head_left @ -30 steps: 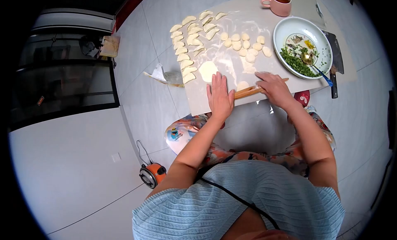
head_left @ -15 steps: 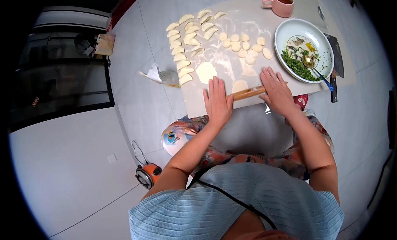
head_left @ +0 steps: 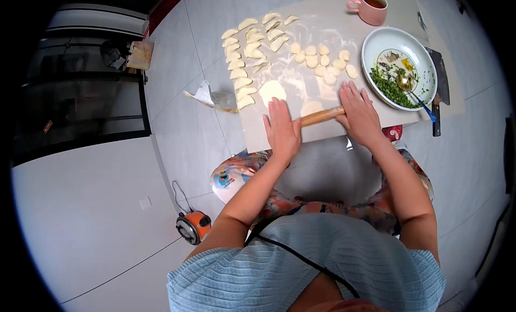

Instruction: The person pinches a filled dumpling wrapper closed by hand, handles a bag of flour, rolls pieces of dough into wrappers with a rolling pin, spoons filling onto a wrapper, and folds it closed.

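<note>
A wooden rolling pin (head_left: pixel 321 117) lies across the near part of the table, its ends under my palms. My left hand (head_left: pixel 282 130) rests flat on its left end, fingers stretched out and pointing away from me. On the right end lies my right hand (head_left: pixel 358 114), also flat, with its fingers extended. Just beyond the pin is a small round of dough (head_left: pixel 312 108), partly hidden by it. A larger rolled wrapper (head_left: pixel 273 92) lies at my left fingertips. Several small dough pieces (head_left: pixel 312 61) sit farther back, near the middle.
Rows of folded dumplings (head_left: pixel 237 73) line the left of the table (head_left: pixel 258 138). At right stands a white bowl (head_left: pixel 398 35) with chopped greens (head_left: pixel 395 90) and a spoon (head_left: pixel 422 106). A cleaver (head_left: pixel 439 78) lies beside it; a pink mug (head_left: pixel 372 13) stands behind.
The rolling pin and both hands have shifted slightly away from my body over the table. The camera view has also moved a little. Both hands stay flat on the pin.
</note>
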### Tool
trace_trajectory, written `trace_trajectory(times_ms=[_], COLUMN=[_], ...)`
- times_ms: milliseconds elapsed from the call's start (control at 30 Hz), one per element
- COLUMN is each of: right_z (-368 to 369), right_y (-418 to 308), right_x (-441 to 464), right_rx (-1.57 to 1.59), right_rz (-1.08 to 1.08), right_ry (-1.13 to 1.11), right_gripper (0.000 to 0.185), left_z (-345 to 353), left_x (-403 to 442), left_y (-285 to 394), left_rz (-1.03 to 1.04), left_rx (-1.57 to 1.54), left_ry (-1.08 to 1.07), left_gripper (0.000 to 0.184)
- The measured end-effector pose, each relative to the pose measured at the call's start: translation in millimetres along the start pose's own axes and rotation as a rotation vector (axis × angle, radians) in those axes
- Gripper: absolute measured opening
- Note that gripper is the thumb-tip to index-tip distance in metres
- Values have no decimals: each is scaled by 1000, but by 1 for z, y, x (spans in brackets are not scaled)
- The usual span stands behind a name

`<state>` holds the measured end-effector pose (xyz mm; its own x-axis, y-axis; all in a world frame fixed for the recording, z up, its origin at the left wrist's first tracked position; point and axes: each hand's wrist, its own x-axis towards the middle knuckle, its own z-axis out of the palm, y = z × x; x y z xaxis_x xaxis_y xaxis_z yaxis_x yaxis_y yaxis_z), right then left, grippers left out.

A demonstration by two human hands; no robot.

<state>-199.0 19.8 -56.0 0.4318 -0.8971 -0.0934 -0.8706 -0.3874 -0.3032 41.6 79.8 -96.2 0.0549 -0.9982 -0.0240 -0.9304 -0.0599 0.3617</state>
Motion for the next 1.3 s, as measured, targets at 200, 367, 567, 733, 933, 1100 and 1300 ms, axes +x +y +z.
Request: trace_trajectory(times_ms=[200, 367, 567, 733, 933, 1100, 1300], right_z=[16, 3, 27, 38, 22, -5, 6], right_y=[2, -4, -1, 7, 9, 12, 15], right_x=[34, 3, -18, -14, -19, -25, -25], right_rx=[7, -1, 28, 120, 206, 221, 290], right_rz=[68, 39, -94, -185, -211, -243, -221], right_ry=[127, 75, 60, 142, 257, 149, 176], right_gripper=[71, 66, 64, 45, 21, 27, 22], left_z=[-1, 0, -14, -14, -26, -36, -4], left_x=[86, 32, 15, 66, 88, 66, 21], left_y=[-6, 1, 9, 31, 39, 33, -3], left_rz=[-56, 10, 159, 116, 27, 197, 182], left_rx=[65, 47, -266, -278, -176, -472, -294], left_ry=[174, 64, 19, -111, -442, -328, 61], left_gripper=[71, 68, 45, 28, 17, 14, 16])
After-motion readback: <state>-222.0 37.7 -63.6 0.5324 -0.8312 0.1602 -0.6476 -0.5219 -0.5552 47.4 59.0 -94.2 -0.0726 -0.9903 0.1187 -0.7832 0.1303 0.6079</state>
